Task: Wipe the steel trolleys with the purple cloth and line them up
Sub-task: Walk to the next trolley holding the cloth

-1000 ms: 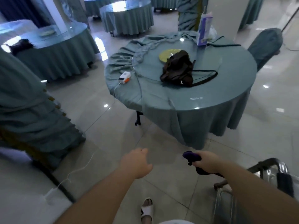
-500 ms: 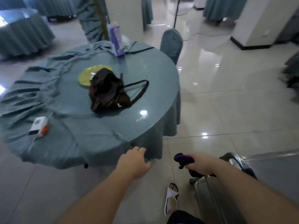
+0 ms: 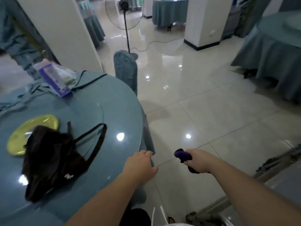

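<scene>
Glossy tiled floor beside teal-draped round table.

I get a dim, bluish picture, soft all over with motion smear. Ceiling lights glare as white spots on the glossy floor and on the glass surface at left. The dark bag is smeared, its detail lost. Pillars bow from wide-angle distortion at the edges. The steel trolley at lower right is a streaky blur. Shadows are faint.
</scene>
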The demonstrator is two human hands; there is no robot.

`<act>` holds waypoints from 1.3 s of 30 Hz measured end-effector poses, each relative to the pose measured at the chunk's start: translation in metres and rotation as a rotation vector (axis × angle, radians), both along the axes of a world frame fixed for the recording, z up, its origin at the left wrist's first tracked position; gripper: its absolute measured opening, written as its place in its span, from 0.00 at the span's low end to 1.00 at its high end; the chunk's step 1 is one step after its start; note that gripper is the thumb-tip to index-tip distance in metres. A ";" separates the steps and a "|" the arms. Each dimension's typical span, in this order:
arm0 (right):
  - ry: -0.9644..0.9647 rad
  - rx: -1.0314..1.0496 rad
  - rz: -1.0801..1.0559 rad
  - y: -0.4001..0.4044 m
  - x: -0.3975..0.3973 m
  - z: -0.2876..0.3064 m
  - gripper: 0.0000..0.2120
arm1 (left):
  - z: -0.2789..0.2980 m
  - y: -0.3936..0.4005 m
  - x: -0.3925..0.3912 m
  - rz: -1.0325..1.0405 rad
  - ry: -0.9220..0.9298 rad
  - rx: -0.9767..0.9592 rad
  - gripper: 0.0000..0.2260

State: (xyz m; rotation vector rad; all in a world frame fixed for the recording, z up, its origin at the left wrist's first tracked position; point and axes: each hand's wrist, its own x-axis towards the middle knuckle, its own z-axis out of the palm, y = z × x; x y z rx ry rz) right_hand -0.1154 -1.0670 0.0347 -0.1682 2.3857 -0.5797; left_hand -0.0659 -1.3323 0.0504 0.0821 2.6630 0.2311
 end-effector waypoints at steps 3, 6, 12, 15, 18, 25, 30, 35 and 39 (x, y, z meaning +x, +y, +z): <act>-0.020 0.003 -0.092 0.013 -0.043 -0.007 0.05 | -0.011 0.015 -0.069 -0.077 -0.040 -0.011 0.29; -0.030 0.009 -0.190 0.026 -0.087 -0.011 0.05 | -0.026 0.032 -0.141 -0.158 -0.062 0.001 0.32; 0.002 -0.044 -0.430 0.049 -0.152 0.009 0.07 | -0.033 0.071 -0.280 -0.352 -0.067 0.011 0.32; -0.009 -0.061 -0.558 0.072 -0.163 0.010 0.08 | -0.033 0.109 -0.331 -0.467 -0.063 -0.012 0.33; -0.023 -0.050 -0.678 0.104 -0.165 0.006 0.09 | -0.031 0.157 -0.362 -0.601 -0.072 -0.012 0.32; -0.028 -0.073 -0.991 0.215 -0.180 -0.013 0.08 | -0.031 0.293 -0.421 -0.867 -0.074 0.018 0.31; 0.040 -0.140 -1.132 0.305 -0.214 -0.017 0.05 | -0.019 0.398 -0.467 -0.961 -0.037 0.005 0.31; 0.062 -0.140 -1.219 0.384 -0.236 -0.004 0.09 | -0.006 0.504 -0.498 -1.053 -0.015 0.010 0.31; 0.065 -0.172 -1.383 0.428 -0.235 -0.010 0.09 | -0.008 0.576 -0.511 -1.178 -0.045 -0.011 0.32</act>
